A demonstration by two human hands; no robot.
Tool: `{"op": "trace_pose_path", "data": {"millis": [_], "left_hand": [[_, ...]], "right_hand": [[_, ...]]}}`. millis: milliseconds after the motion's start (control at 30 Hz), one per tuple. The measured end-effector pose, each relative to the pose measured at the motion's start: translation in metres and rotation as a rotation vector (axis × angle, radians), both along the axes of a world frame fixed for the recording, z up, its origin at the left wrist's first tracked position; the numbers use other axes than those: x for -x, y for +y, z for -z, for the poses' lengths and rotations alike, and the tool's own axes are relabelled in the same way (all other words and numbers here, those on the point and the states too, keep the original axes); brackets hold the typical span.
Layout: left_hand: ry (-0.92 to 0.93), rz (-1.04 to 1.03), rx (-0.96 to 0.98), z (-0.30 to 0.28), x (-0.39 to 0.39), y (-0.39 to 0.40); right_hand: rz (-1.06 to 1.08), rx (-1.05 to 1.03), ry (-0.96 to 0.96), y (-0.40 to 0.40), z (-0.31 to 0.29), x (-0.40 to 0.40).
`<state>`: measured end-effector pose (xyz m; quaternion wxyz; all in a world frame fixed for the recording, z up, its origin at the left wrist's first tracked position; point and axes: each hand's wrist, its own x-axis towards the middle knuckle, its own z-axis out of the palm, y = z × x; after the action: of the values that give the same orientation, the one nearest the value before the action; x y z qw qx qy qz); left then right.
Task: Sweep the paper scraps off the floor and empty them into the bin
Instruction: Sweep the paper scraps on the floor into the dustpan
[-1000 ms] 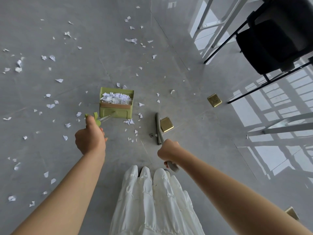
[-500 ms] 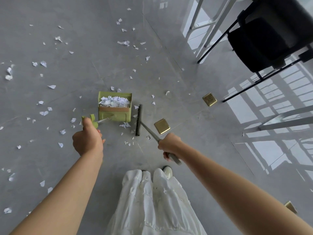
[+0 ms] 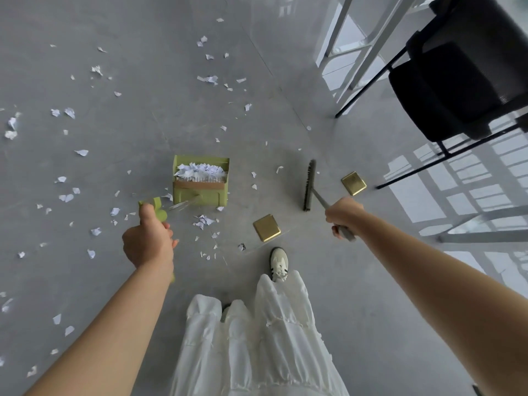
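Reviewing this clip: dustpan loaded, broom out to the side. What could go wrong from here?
The green dustpan is already heaped with paper scraps, so tilting it in the left hand may spill them. The broom head, held by the right hand, could catch a brass floor plate. Many scraps lie far left.

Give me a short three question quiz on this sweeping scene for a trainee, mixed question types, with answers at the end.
1. True or false: the green dustpan already holds paper scraps.
2. Which hand grips the broom handle? A) left hand B) right hand
3. Fill in: the broom head stands to the ___ of the dustpan, apart from it.

Key: 1 true; 2 B; 3 right. Loose paper scraps lie on the floor beside the dustpan, near the brass floor plate.
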<state>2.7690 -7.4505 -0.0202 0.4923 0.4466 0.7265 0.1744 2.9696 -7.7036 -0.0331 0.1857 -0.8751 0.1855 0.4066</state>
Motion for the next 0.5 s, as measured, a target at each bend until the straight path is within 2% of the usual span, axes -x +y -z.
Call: {"op": "trace_pose_path", "data": {"millis": [300,500], "left_hand": [[-0.034,-0.079,0.005,0.006,-0.082,-0.019],[-0.029,-0.121,-0.003,0.002,-0.116,-0.024]], "right_hand": [[-0.098,0.069,0.023,-0.008,0.008,-0.096],[-0.4,0.019,0.097,0.024,-0.005,-0.102]]}}
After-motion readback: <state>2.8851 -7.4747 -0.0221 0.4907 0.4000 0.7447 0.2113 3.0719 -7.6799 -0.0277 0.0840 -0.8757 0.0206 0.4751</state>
